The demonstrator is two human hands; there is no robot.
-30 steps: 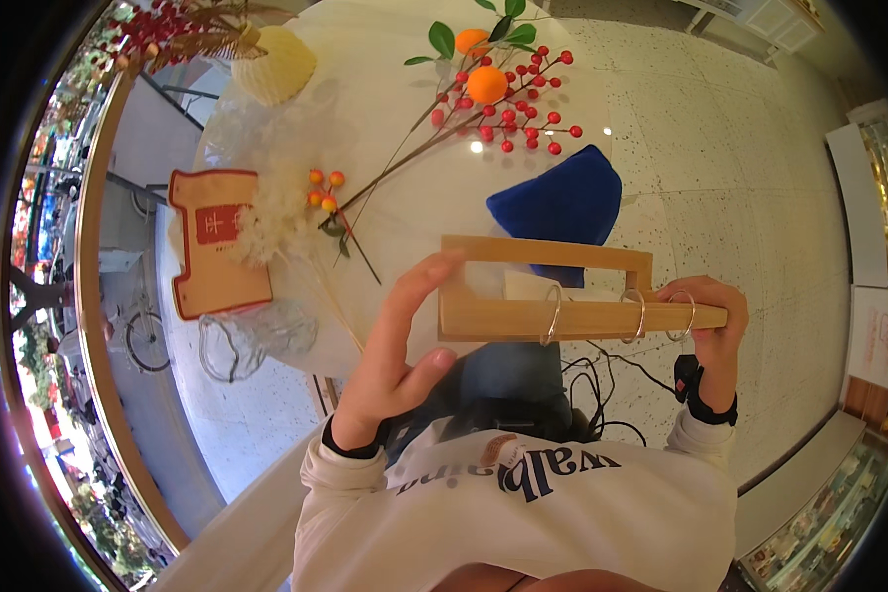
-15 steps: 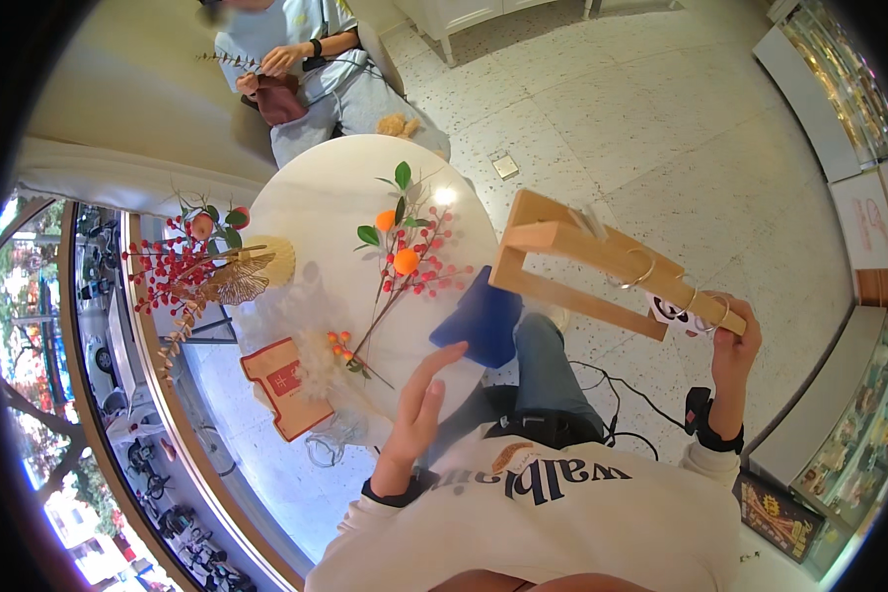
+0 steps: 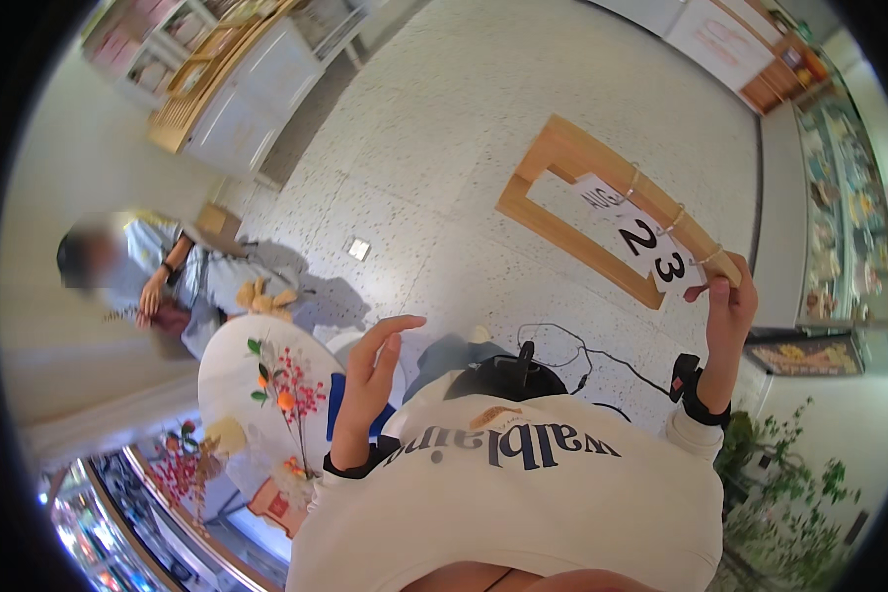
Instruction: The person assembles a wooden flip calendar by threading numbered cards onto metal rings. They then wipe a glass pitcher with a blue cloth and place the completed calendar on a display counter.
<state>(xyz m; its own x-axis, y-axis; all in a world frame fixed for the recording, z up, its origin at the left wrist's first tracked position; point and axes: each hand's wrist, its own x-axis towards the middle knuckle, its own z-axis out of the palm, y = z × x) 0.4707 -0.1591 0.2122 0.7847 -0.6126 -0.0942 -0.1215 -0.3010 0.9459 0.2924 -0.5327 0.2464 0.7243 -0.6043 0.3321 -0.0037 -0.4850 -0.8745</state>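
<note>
My right hand (image 3: 730, 296) grips one end of a wooden desk calendar stand (image 3: 584, 148), thumb and fingers closed round its corner. The stand is tilted, held out over the floor. White cards (image 3: 651, 247) with large black printing hang from its ring loops, inside the open wooden frame. My left hand (image 3: 367, 373) is held up in front of my chest, fingers stretched and nothing in them. Behind it, at the edge of a round white table (image 3: 222, 370), a blue item (image 3: 336, 397) is partly hidden.
On the table lies a sprig with red berries (image 3: 301, 380) and orange fruits. A red-and-cream packet (image 3: 274, 505) is near its edge. A seated person (image 3: 173, 266) is beyond the table. Black cables (image 3: 592, 360) trail on the floor. Glass display cases (image 3: 824, 217) stand at right.
The view has swung rightward, so the table now sits lower left. In my right hand, the calendar has turned so its cards face me. My left hand has stayed free, its fingers stretched.
</note>
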